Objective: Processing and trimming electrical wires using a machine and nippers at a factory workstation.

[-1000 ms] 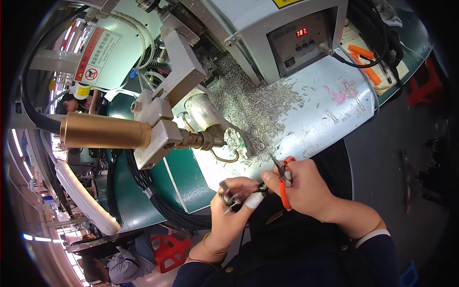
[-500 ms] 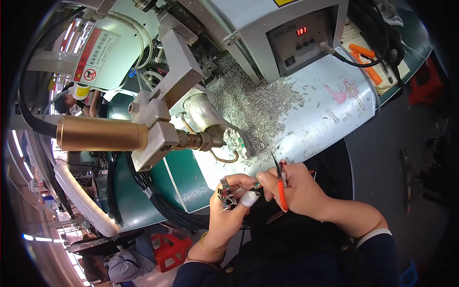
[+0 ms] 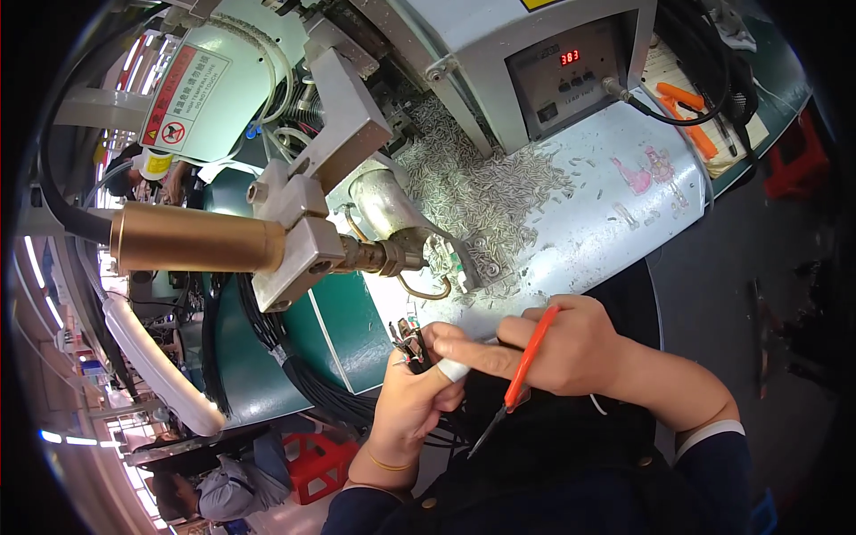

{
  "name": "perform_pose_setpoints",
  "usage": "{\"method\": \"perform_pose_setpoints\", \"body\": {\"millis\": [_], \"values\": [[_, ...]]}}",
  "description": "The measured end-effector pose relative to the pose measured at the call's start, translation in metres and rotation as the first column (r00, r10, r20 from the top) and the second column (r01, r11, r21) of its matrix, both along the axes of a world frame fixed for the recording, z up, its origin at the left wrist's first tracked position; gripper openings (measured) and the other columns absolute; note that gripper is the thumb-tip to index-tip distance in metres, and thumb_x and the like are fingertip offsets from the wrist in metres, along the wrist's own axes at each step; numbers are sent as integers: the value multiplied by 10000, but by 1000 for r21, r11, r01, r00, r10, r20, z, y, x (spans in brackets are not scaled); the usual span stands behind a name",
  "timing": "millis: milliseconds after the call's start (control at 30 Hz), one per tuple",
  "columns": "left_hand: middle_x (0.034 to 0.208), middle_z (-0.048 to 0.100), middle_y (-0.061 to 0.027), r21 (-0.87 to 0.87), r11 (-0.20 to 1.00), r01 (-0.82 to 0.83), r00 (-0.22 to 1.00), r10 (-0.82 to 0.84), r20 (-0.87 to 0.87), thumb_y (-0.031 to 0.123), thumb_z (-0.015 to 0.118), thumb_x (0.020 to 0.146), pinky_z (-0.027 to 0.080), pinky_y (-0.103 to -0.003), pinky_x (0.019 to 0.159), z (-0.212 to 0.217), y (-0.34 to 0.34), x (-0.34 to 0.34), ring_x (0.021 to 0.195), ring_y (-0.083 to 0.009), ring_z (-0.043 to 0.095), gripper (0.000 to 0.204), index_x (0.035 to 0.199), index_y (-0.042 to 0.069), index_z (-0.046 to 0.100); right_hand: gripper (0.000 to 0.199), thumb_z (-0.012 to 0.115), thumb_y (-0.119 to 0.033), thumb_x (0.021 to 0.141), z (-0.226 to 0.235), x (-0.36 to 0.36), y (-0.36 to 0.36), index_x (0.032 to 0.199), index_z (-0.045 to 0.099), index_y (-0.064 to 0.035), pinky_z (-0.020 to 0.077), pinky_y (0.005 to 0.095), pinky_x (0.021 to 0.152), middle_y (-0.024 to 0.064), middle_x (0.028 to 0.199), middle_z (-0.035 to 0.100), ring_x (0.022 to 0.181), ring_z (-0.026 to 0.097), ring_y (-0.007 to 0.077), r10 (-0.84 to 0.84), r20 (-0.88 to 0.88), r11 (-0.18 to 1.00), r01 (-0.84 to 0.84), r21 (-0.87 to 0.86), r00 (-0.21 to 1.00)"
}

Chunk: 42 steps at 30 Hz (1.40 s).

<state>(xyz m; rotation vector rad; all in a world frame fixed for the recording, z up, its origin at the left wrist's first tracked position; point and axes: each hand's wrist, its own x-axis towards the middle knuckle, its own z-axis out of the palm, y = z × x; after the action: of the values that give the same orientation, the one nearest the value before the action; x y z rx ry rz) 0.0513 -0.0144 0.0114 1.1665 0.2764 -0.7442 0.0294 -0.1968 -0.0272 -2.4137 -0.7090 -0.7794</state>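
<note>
My left hand point(image 3: 412, 403) is closed around the end of a black cable. Small metal connectors with thin coloured wires point(image 3: 408, 343) stick up between its thumb and fingers. A white wrap point(image 3: 453, 368) covers part of the left thumb. My right hand point(image 3: 571, 348) reaches across, its index finger stretched to the left fingertips beside the connectors. Held in its curled fingers is a tool with a slim red handle point(image 3: 530, 361); the thin, pointed metal end slants down toward my body. Whether that tool is tweezers or snips, I cannot tell.
A gold cylinder point(image 3: 201, 239) on a metal bracket aims at a small holder point(image 3: 464, 269) just beyond my hands. Short metal bits point(image 3: 490, 178) are heaped behind it. A grey control box point(image 3: 571, 76) stands at the back. Black cables point(image 3: 330, 392) lie at left.
My right hand has turned the red-handled tool over, so its tip points down instead of away. Its index finger now extends toward the connectors. The left hand has shifted slightly left, connectors higher.
</note>
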Motion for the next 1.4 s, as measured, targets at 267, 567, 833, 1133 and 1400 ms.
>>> {"method": "perform_pose_setpoints", "body": {"millis": [267, 567, 833, 1133, 1400], "values": [[735, 542, -34, 348, 936, -44, 783, -184, 595, -53, 600, 750, 378, -179, 478, -13, 1, -14, 552, -59, 475, 175, 893, -10, 509, 181, 640, -111, 715, -1, -5, 2, 891, 598, -103, 385, 205, 428, -31, 590, 515, 477, 510, 68, 85, -142, 983, -60, 172, 986], [789, 579, -59, 241, 953, -185, 855, 35, 517, -64, 617, 730, 447, -195, 602, -15, -3, -18, 680, -87, 550, 145, 844, -37, 533, 137, 618, -184, 722, -3, -14, 23, 776, 558, -74, 428, 290, 452, 43, 621, 574, 504, 562, 229, 553, -533, 398, 358, 844, 641], [779, 569, -63, 171, 966, -196, 894, 104, 436, -62, 621, 728, 443, -207, 647, -12, 4, -18, 700, -99, 555, 158, 856, -39, 531, 355, 687, -355, 695, 0, -20, 15, 690, 557, -25, 457, 311, 481, 79, 534, 563, 494, 586, 208, 134, -806, 917, 235, 321, 577], [789, 567, -61, 191, 960, -202, 882, 94, 462, -71, 614, 729, 442, -214, 677, -11, -5, -16, 721, -94, 555, 142, 842, -33, 536, 450, 654, -434, 715, -3, -25, 26, 601, 494, -29, 414, 365, 440, 97, 476, 503, 444, 532, 285, 91, -828, 923, 265, 278, 554], [726, 553, -28, 269, 948, -170, 931, 65, 358, -32, 614, 744, 357, -176, 491, -7, -6, -6, 574, -45, 473, 123, 842, -12, 543, 456, 580, -409, 808, -3, -19, 16, 579, 466, -31, 374, 332, 389, 83, 448, 470, 387, 502, 187, 482, -837, 813, 223, 538, 259]]}}
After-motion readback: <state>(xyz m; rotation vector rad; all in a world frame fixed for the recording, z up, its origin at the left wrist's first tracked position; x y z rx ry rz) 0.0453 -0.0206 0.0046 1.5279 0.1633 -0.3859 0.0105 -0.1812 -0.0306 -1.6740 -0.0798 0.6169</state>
